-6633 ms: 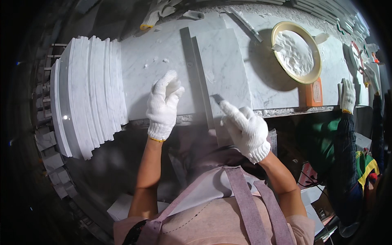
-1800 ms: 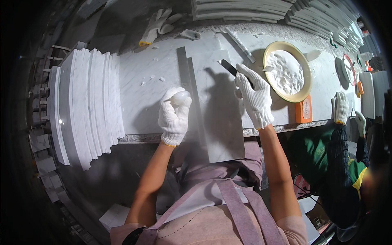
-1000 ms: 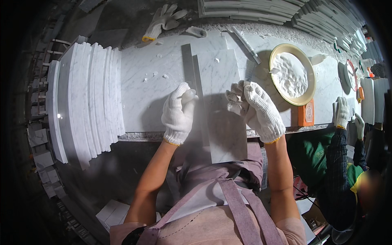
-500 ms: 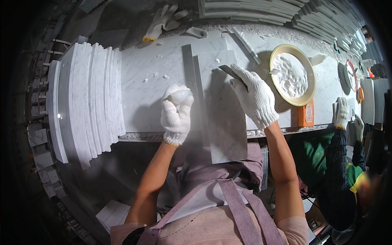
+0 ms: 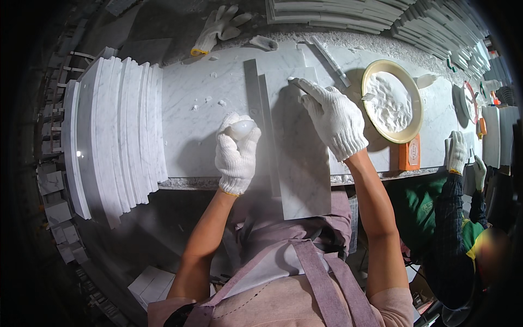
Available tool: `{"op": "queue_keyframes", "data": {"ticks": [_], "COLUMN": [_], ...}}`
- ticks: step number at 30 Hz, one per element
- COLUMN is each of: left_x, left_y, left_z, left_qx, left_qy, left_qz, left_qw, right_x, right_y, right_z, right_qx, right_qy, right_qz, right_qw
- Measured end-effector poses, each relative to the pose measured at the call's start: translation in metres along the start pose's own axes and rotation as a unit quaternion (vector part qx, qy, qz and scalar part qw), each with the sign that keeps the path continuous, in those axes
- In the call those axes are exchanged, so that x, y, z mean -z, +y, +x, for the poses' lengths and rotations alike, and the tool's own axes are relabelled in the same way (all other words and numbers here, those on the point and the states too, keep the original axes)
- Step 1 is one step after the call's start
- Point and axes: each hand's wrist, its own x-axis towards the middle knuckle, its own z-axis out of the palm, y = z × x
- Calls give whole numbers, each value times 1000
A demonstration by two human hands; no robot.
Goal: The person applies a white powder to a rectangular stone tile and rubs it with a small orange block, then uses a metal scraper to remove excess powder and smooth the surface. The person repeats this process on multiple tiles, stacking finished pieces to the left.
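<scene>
A grey-veined white marble slab [image 5: 302, 174] lies in front of me and juts over the table's near edge. My right hand [image 5: 336, 121], in a white knit glove, is closed on a thin dark scraper [image 5: 294, 81] over the slab's far part. The scraper shows nearly edge-on, and my fingers hide most of it. Left of the slab, my left hand [image 5: 236, 155], gloved too, is wrapped round a rounded, translucent white plastic thing [image 5: 241, 129]. Its lower part is hidden in the palm. A cream bowl [image 5: 418, 122] of white paste, with a small blade in it, stands to the right.
Upright marble slabs [image 5: 117, 136] stand packed at left. An orange box [image 5: 409, 153] sits below the bowl. Farther back lie a clear tube [image 5: 329, 60] and a loose glove [image 5: 218, 32]. White crumbs [image 5: 222, 102] dot the tabletop. At far right a co-worker's gloved hands [image 5: 456, 152] are busy.
My right hand has shifted slightly left and away from me, and the scraper has turned from showing its flat face to nearly edge-on. My left hand stays almost where it was.
</scene>
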Motion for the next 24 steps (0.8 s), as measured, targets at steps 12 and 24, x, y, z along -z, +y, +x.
{"op": "queue_keyframes", "data": {"ticks": [12, 24], "left_x": [1, 4], "left_y": [1, 12], "left_z": [0, 6], "left_qx": [7, 28], "left_qy": [-6, -16], "left_qz": [-7, 1], "left_qw": [1000, 999], "right_x": [18, 6], "right_y": [-13, -7], "right_z": [-18, -3], "right_qx": [-3, 26], "right_qy": [-54, -33], "right_qz": [-114, -105], "right_qw": [992, 994]}}
